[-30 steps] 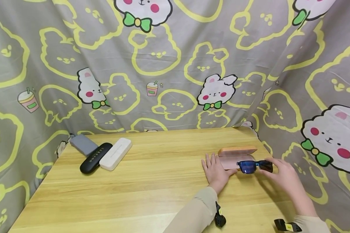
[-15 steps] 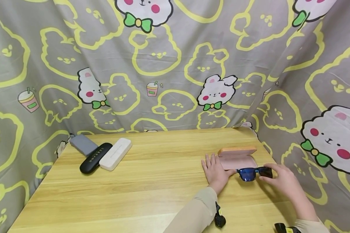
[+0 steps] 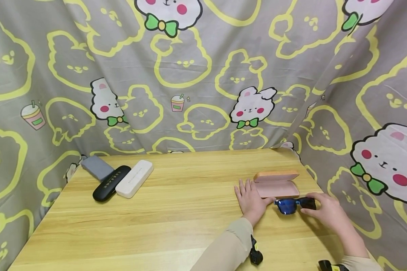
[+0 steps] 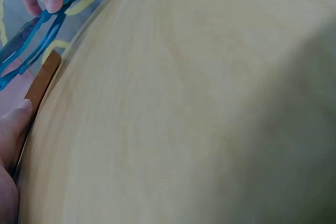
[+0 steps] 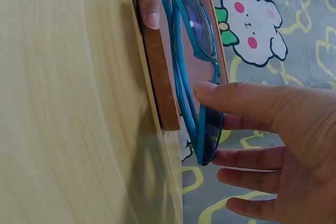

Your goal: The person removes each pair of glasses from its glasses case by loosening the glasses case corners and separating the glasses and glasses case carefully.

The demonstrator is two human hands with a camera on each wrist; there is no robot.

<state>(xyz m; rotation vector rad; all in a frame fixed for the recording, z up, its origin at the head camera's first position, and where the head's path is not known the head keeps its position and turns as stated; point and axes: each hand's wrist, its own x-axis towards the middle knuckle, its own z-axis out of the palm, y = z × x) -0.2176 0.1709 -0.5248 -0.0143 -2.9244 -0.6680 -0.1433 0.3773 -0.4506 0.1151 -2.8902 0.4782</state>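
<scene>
My right hand point(image 3: 329, 212) pinches the sunglasses point(image 3: 286, 206) by one end, thumb on one side and fingers on the other. They have a blue frame and dark bluish lenses, and their arms are folded in, as the right wrist view shows. Just behind them a glasses case point(image 3: 279, 188), orange-brown outside and pink inside, lies with its lid raised. At its left end my left hand point(image 3: 251, 203) rests on the table with fingers spread. In the left wrist view its thumb point(image 4: 20, 114) touches the brown front wall point(image 4: 43, 80) of the case.
At the table's far left lie a grey case point(image 3: 97, 168), a black glasses case point(image 3: 111, 183) and a white case point(image 3: 134, 179), close together. The wooden table point(image 3: 139, 226) ends at a patterned curtain point(image 3: 196, 86) at the back and right.
My right hand has drawn the sunglasses toward the front, from over the open case to just before it, so more of the pink inside shows. The left hand has stayed in place.
</scene>
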